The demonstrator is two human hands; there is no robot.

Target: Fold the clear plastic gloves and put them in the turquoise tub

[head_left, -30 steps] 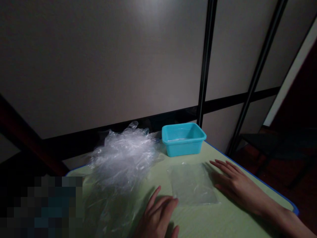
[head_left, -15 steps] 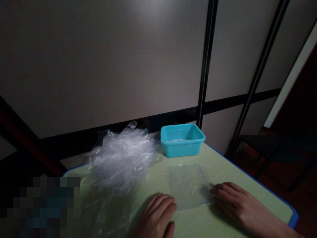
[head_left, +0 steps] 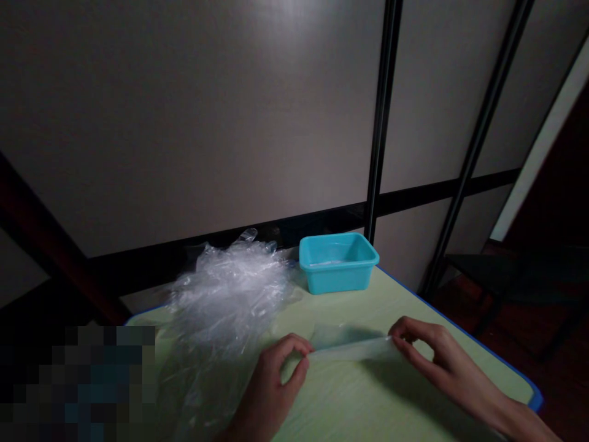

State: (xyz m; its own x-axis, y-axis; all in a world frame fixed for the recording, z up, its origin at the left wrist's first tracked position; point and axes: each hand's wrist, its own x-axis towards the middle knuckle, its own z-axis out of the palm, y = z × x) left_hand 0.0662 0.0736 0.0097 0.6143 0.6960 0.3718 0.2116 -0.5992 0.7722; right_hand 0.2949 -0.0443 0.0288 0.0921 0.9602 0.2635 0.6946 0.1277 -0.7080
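Between my two hands a thin clear plastic sheet [head_left: 354, 348] is pinched by its near edge, which is raised and folded over. Its far part still lies on the table. My left hand [head_left: 280, 374] grips the left corner between thumb and fingertips. The right corner is in the pinch of my right hand [head_left: 427, 350]. Whether the sheet is a folded glove or a bag, I cannot tell. Left of it spreads a loose heap of clear plastic [head_left: 230, 294], with finger-shaped tips like disposable gloves at its top.
A turquoise plastic basin [head_left: 340, 280] stands at the far edge of the pale green table [head_left: 331, 405], with something whitish low inside. Behind the table rise sliding wardrobe doors [head_left: 230, 123]. A dark chair [head_left: 506, 276] is off to the right. A blurred patch covers the lower left.
Both hands have gone from lying by the flat sheet to pinching its near corners. The near edge has been lifted and folded away from me.
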